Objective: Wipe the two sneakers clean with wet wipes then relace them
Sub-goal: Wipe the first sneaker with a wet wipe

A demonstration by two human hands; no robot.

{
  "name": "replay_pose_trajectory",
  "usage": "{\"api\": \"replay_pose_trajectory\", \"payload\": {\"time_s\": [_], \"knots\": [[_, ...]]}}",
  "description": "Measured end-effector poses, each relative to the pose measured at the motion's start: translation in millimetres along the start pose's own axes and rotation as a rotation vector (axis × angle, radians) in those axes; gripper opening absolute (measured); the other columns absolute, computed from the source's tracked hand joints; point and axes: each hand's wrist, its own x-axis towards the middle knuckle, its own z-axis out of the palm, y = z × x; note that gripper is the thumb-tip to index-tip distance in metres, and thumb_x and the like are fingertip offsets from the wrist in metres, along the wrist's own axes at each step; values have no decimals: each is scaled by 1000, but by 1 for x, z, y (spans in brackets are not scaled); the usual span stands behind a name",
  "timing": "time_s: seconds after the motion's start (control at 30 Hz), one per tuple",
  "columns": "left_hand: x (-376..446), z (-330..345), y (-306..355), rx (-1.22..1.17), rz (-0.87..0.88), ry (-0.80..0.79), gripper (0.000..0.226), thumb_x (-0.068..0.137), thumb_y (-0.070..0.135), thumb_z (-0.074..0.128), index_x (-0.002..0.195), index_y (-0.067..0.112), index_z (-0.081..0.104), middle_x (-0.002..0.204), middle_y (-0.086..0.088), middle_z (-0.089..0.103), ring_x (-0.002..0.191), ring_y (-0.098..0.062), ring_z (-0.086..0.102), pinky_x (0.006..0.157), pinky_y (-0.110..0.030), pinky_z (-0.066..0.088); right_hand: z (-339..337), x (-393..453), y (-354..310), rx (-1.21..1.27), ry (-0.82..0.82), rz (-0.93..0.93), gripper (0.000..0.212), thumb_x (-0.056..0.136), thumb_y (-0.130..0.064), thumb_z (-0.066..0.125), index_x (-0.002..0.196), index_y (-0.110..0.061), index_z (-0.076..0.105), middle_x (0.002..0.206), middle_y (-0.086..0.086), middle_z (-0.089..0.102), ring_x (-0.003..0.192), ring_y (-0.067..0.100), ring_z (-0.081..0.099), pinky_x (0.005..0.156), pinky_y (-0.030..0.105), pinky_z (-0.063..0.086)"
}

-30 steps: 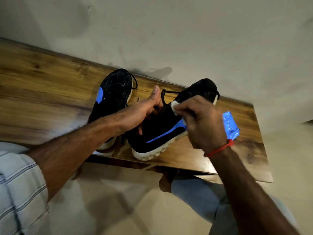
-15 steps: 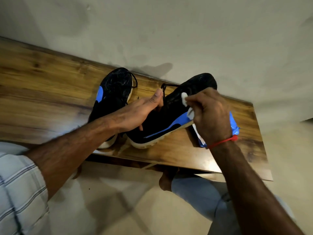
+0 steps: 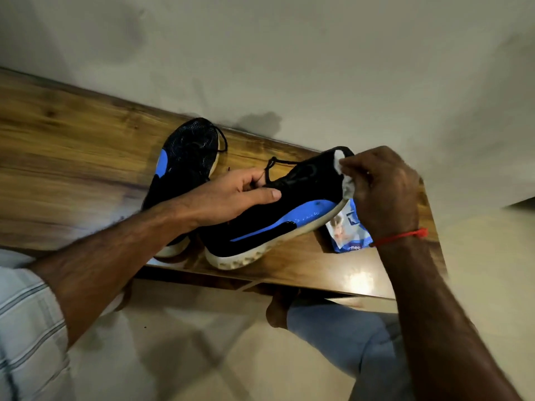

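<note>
Two black sneakers with blue patches and white soles lie on a wooden bench. My left hand grips the nearer sneaker around its laced top, thumb along the side, with a loose black lace looping past my fingers. My right hand pinches a white wet wipe and presses it against that sneaker's toe. The other sneaker rests untouched to the left, toe toward the wall.
A blue pack of wet wipes lies on the bench under my right wrist. The bench stands against a pale wall. Below its front edge are my knee in jeans and the tiled floor.
My right hand slid the wipe along the sneaker from its middle out to the toe. The sneaker tipped flatter, and the wipes pack came into view.
</note>
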Motion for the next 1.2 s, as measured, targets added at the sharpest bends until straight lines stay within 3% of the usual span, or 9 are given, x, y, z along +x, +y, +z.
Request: {"api": "replay_pose_trajectory", "payload": {"time_s": [0.1,0.17,0.3,0.4,0.6,0.77,0.97,1.1,1.2], "knots": [[1,-1,-2,-59,-24,22,30,98,38,62,75,21,51,62,11,47,54,-6,44,52,-22,33,14,-18,-34,142,-159,-204,20,91,-9,57,88,-6,76,87,9,70,83,27,64,79,35,51],[1,-3,-3,-85,-43,23,29,97,38,62,75,22,53,65,10,48,59,-7,47,56,-24,35,19,-26,-46,195,-248,-290,29,95,-18,51,88,-4,76,89,9,70,84,27,64,79,35,51],[2,-3,-5,-78,-40,-1,35,99,38,61,68,27,49,62,14,47,56,-5,46,54,-23,34,2,-2,-3,31,-118,-92,21,80,-8,56,85,-7,76,83,10,71,79,31,66,79,26,46],[3,1,-4,-43,-32,-36,33,99,37,61,72,24,46,60,14,45,53,-4,44,52,-22,33,-8,7,17,-43,-48,14,23,82,-12,55,85,-6,77,82,12,71,77,34,67,76,27,44],[1,-3,-6,-11,-16,-40,33,99,35,61,72,23,47,62,11,46,55,-7,46,52,-26,37,22,-22,-37,113,-254,-251,14,91,-7,64,84,-7,76,86,9,69,80,30,63,77,32,46],[2,-4,-8,33,-26,-27,31,99,39,60,77,21,49,66,9,51,61,-8,52,52,-24,43,-5,3,12,-129,-90,-34,9,84,-6,68,83,-8,76,82,13,69,76,37,66,74,30,39],[1,-1,-12,85,-34,-45,30,98,41,59,84,16,53,74,2,55,65,-14,55,52,-24,46,24,-21,-24,9,-338,-126,11,88,-11,66,85,-10,76,86,8,65,85,32,59,78,25,35],[3,-2,-10,96,-27,-22,30,98,42,59,84,16,53,75,1,55,66,-13,55,53,-23,47,7,-1,10,-113,-204,-6,10,78,-4,70,83,-9,77,79,14,67,76,39,63,74,31,38],[2,1,-10,107,-29,-30,35,99,41,59,88,8,53,78,-4,55,67,-15,54,52,-22,46,14,-14,-10,-76,-294,-112,10,83,-6,68,84,-10,77,82,10,68,81,36,61,78,28,35]]}}
